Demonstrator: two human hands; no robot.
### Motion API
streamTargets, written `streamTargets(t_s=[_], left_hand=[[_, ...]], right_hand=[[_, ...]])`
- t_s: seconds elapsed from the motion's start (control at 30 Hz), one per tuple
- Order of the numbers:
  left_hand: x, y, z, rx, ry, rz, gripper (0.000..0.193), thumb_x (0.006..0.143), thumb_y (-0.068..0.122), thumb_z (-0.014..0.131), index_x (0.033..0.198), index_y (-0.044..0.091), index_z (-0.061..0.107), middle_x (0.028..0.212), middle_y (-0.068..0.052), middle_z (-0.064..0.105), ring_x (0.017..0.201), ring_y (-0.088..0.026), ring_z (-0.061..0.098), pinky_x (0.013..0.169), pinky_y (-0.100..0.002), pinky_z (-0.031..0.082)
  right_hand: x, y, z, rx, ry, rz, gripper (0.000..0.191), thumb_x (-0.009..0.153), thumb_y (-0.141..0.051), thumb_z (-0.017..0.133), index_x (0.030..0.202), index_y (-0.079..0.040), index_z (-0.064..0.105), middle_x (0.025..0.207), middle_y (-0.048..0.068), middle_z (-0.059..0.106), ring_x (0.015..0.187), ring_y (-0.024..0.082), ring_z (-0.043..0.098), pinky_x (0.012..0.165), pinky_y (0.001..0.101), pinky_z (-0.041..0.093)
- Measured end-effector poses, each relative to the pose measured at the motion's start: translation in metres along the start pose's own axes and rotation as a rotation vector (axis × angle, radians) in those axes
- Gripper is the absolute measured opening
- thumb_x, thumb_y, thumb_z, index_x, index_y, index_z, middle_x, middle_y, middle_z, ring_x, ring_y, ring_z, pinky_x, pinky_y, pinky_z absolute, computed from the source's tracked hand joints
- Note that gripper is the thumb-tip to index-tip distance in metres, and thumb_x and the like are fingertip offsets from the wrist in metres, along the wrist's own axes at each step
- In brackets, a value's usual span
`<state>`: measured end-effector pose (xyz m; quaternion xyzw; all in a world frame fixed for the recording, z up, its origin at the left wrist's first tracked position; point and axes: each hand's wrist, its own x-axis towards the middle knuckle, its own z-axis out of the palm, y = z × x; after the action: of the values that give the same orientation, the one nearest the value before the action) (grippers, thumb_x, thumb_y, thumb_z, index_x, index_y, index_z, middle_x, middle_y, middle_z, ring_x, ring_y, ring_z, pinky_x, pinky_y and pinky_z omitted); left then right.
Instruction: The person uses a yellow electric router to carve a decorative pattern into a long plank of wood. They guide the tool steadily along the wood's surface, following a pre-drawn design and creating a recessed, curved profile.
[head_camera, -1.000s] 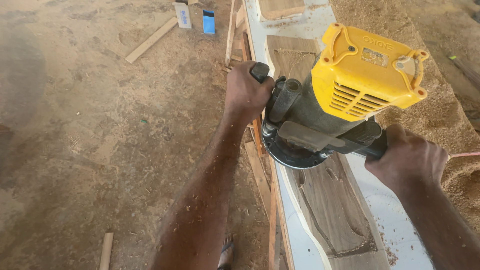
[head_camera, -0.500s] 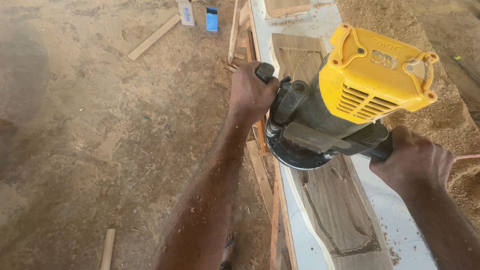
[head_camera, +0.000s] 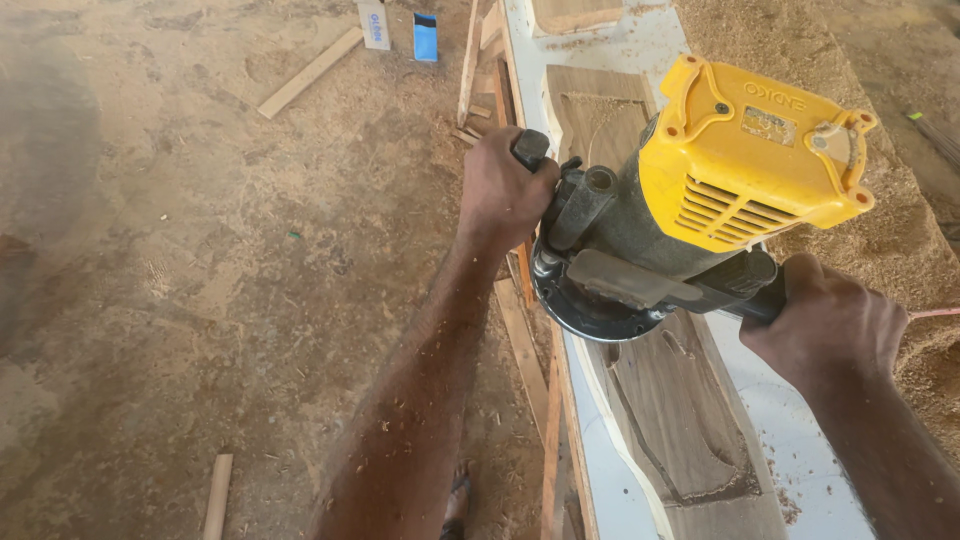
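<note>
Left hand (head_camera: 503, 190) and right hand (head_camera: 828, 322) clench the router's (head_camera: 690, 200) 2 handles.

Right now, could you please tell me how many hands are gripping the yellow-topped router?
2. The left hand is shut on the router's black side handle beside the floor; the right hand is shut on the opposite handle, over the white-painted board.

A yellow-capped grey router (head_camera: 690, 210) sits on a white-painted board (head_camera: 800, 440) with bare brown routed wood.
</note>
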<state>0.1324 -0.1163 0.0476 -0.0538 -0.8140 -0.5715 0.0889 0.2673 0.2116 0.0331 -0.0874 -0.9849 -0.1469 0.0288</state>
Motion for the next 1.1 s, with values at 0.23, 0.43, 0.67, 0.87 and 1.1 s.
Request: streamTargets(t_s=[0.23, 0.43, 0.67, 0.87, 1.1], left_hand=[[-0.001, 0.002, 0.0, 0.011, 0.022, 0.017, 0.017, 0.077, 0.014, 0.07, 0.079, -0.001, 0.064, 0.073, -0.015, 0.07, 0.068, -0.026, 0.069, 0.068, -0.041, 0.055], [-0.004, 0.002, -0.001, -0.001, 0.018, -0.008, 0.017, 0.076, 0.014, 0.069, 0.08, -0.001, 0.064, 0.074, -0.015, 0.07, 0.068, -0.027, 0.07, 0.068, -0.04, 0.055], [-0.005, -0.001, 0.0, -0.021, 0.061, -0.004, 0.018, 0.075, 0.014, 0.069, 0.085, -0.001, 0.067, 0.076, -0.015, 0.072, 0.07, -0.027, 0.072, 0.069, -0.039, 0.056], [-0.007, -0.005, -0.001, -0.004, 0.086, 0.015, 0.02, 0.075, 0.015, 0.069, 0.085, -0.003, 0.067, 0.077, -0.018, 0.072, 0.073, -0.031, 0.072, 0.07, -0.041, 0.056], [-0.013, -0.004, -0.003, -0.016, 0.151, 0.081, 0.021, 0.076, 0.015, 0.07, 0.085, -0.003, 0.067, 0.079, -0.02, 0.072, 0.076, -0.035, 0.073, 0.071, -0.042, 0.055]], right_hand=[[0.001, 0.001, 0.001, 0.012, 0.017, -0.014, 0.036, 0.077, -0.039, 0.081, 0.09, -0.012, 0.062, 0.071, 0.004, 0.069, 0.056, 0.02, 0.066, 0.066, 0.0409, 0.057], [0.003, 0.001, 0.001, 0.016, 0.011, -0.005, 0.037, 0.074, -0.039, 0.082, 0.09, -0.012, 0.063, 0.071, 0.006, 0.069, 0.058, 0.021, 0.066, 0.066, 0.0422, 0.056], [0.009, 0.003, 0.006, 0.0, 0.011, -0.025, 0.032, 0.079, -0.038, 0.079, 0.09, -0.012, 0.063, 0.07, 0.003, 0.068, 0.055, 0.018, 0.065, 0.062, 0.0379, 0.056], [0.014, 0.001, 0.005, -0.008, 0.01, -0.035, 0.034, 0.074, -0.039, 0.082, 0.088, -0.013, 0.064, 0.068, 0.003, 0.068, 0.054, 0.019, 0.065, 0.063, 0.039, 0.056], [0.017, 0.008, 0.013, 0.0, 0.15, -0.121, 0.033, 0.093, -0.039, 0.072, 0.076, -0.014, 0.058, 0.056, 0.0, 0.061, 0.045, 0.016, 0.056, 0.047, 0.0342, 0.05]])
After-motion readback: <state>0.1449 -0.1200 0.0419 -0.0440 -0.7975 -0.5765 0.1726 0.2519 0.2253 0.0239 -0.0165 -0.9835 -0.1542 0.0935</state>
